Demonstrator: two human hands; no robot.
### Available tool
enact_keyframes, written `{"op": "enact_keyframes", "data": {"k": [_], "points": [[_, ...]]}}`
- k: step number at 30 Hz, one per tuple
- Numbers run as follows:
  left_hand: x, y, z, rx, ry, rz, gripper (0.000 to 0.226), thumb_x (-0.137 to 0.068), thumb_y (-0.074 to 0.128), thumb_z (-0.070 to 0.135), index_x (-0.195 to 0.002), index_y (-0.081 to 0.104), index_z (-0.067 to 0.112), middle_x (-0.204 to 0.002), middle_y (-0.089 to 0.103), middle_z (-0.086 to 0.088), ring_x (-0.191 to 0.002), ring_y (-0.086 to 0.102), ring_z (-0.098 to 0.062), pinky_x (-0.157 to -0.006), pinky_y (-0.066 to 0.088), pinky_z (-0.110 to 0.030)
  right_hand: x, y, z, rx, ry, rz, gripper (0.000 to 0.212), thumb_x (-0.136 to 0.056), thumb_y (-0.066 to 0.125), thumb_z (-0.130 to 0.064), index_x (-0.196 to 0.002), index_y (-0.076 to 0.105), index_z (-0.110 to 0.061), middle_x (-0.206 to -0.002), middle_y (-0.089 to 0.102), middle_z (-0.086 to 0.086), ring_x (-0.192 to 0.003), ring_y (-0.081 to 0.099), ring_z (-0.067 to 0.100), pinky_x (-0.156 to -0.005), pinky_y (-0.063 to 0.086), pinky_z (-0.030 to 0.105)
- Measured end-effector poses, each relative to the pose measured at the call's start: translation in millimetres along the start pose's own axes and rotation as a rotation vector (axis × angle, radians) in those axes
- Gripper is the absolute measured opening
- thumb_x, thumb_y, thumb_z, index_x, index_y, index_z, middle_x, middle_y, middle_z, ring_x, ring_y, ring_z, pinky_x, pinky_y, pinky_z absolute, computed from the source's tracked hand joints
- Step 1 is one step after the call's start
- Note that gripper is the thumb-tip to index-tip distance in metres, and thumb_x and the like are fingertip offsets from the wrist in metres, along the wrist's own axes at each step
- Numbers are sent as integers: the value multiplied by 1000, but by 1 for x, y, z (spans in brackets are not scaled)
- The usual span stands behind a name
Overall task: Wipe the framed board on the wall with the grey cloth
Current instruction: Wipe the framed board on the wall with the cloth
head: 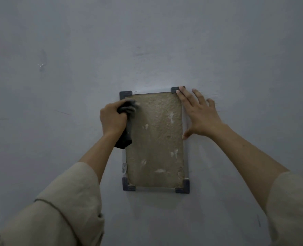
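— Two hands up on the grey plastered wall [58, 86]! What's the left hand [112, 119] doing?

— Fingers curled tight round the grey cloth [126, 121], bunched and soft, pressed to the framed board [156, 139] at its upper left corner, a tail hanging down the left edge.

— And the board itself?

— Upright rectangle, rough tan face with pale smears, thin metal rim, dark corner caps.

— Right hand [198, 114]?

— Flat, fingers spread and straight, holding nothing, resting against the board's upper right edge.
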State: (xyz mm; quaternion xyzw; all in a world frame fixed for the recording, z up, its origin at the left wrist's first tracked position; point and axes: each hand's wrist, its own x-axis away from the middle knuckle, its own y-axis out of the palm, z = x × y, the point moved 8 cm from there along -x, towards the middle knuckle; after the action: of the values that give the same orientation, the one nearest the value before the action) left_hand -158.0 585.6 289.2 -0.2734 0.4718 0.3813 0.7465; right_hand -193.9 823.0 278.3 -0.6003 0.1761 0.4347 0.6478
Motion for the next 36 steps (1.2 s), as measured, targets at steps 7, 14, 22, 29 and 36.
{"op": "enact_keyframes", "data": {"k": [7,14,22,29,36], "points": [[13,34,45,34,174,-114,44,-75,51,-7,-108,69,17,-105,71,-7,-98,64,-20,-84,46,-19,0,0,0,4,-8,10,142,-50,83,-55,-146,-16,-22,-155,-20,-8,-143,-11,24,-112,15,56],[-5,23,47,21,88,-8,45,-77,48,-7,-107,69,20,-103,71,-7,-95,64,-22,-82,48,-24,0,0,0,11,-12,18,142,-49,82,-55,-146,-15,-22,-155,-19,-7,-143,-9,25,-111,17,55],[-4,41,72,18,208,-83,48,-74,47,-8,-105,70,21,-104,72,-5,-98,64,-20,-85,49,-23,0,2,2,40,-12,24,142,-50,81,-56,-146,-17,-20,-155,-19,-6,-143,-8,24,-110,19,54],[-1,56,91,-57,334,-262,48,-73,50,-8,-110,67,17,-109,70,-9,-101,63,-23,-80,44,-17,-1,2,4,47,-11,26,141,-52,80,-58,-146,-17,-18,-155,-20,-5,-143,-10,24,-111,18,54],[11,67,101,-57,357,-323,49,-73,49,-8,-111,67,19,-109,70,-9,-98,63,-22,-75,43,-17,0,4,5,49,3,34,140,-52,79,-59,-146,-15,-16,-155,-20,-4,-143,-12,22,-112,18,53]]}}
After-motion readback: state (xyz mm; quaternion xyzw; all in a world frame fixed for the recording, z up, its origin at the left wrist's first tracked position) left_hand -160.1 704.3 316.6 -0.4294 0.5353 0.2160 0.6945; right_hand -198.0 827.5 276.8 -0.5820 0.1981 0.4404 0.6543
